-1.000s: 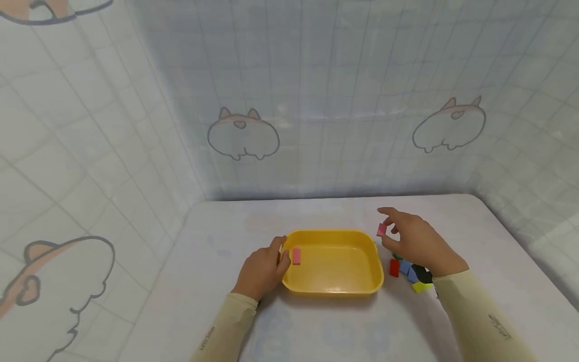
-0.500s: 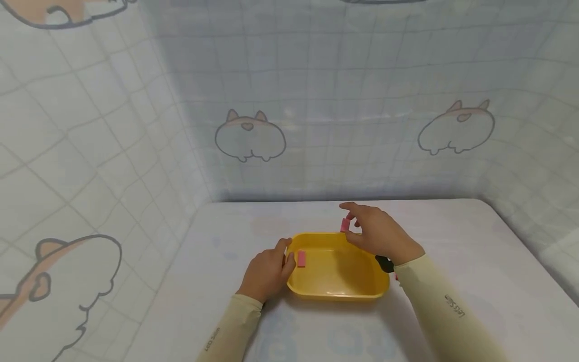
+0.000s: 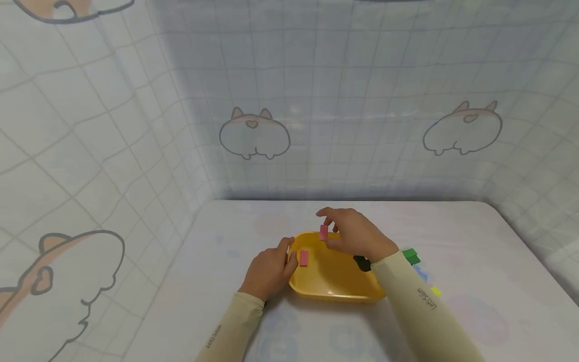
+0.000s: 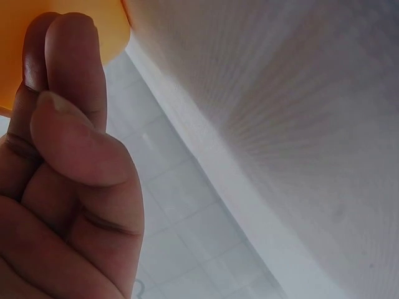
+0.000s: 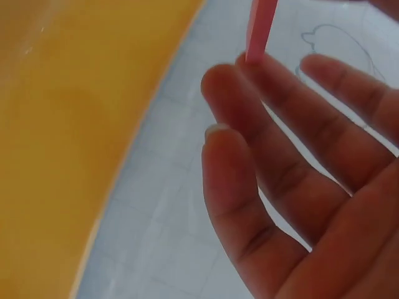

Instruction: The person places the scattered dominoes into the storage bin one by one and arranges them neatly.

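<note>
My left hand (image 3: 270,272) grips the left side of a yellow tray (image 3: 332,297), thumb near the inner edge and index finger at the far left corner. In the left wrist view its fingers (image 4: 75,62) overlap the yellow plastic. Over the far part of the tray, my right hand (image 3: 359,233) pinches a small flat pink block (image 3: 323,232), held upright between thumb and fingers. The right wrist view catches only the lower end of this pink block (image 5: 260,31). A second pink block (image 3: 304,258) lies inside the tray by its left wall.
Right of the tray, partly behind my right sleeve, lie a green block (image 3: 411,256), blue blocks (image 3: 420,273) and a yellow block (image 3: 436,291). The white tabletop (image 3: 217,281) meets patterned sheets (image 3: 344,125) at the back and sides.
My right hand has carried the pink block leftward from beside the loose blocks to above the tray. The left hand stays at the tray's left side. The head view has shifted slightly.
</note>
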### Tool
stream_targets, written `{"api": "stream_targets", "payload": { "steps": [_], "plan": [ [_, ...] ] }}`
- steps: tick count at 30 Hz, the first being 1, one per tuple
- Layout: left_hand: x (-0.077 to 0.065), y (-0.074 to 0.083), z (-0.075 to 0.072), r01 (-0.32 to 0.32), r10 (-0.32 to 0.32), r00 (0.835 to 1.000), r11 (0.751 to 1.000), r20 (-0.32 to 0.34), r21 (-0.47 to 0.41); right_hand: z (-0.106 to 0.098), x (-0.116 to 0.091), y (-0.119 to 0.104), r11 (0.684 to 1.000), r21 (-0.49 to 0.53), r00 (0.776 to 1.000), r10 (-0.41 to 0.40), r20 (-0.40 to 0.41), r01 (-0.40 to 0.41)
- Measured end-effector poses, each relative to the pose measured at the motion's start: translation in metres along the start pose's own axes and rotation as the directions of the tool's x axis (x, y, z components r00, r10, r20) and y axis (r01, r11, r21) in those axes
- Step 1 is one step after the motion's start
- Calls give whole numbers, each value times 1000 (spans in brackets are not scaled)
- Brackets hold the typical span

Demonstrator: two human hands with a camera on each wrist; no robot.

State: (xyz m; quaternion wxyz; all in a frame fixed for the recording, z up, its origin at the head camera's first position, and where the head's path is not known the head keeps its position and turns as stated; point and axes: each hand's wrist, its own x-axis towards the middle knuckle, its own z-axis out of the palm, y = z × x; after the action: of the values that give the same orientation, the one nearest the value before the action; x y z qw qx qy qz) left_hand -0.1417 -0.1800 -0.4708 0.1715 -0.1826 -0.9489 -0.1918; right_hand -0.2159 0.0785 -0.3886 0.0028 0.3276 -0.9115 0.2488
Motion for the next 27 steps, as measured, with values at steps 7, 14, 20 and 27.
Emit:
{"api": "stream_targets", "payload": {
  "steps": [7, 14, 20, 27],
  "plan": [
    [1, 1, -2, 0, 0, 1000, 1000, -2, -7, 9, 5, -6, 995, 54, 995, -88, 57, 85],
    [1, 2, -2, 25, -24, 1000, 1000, 16, -10, 17, 11, -15, 994, 39, 986, -105, 127, 101],
    [1, 4, -3, 29, -28, 1000, 1000, 14, -10, 25, 17, -19, 992, 45, 979, -127, 158, 121],
    [1, 4, -2, 33, -33, 999, 999, 11, -4, 39, 20, -16, 993, -1, 979, -116, 164, 118]
  ]
}}
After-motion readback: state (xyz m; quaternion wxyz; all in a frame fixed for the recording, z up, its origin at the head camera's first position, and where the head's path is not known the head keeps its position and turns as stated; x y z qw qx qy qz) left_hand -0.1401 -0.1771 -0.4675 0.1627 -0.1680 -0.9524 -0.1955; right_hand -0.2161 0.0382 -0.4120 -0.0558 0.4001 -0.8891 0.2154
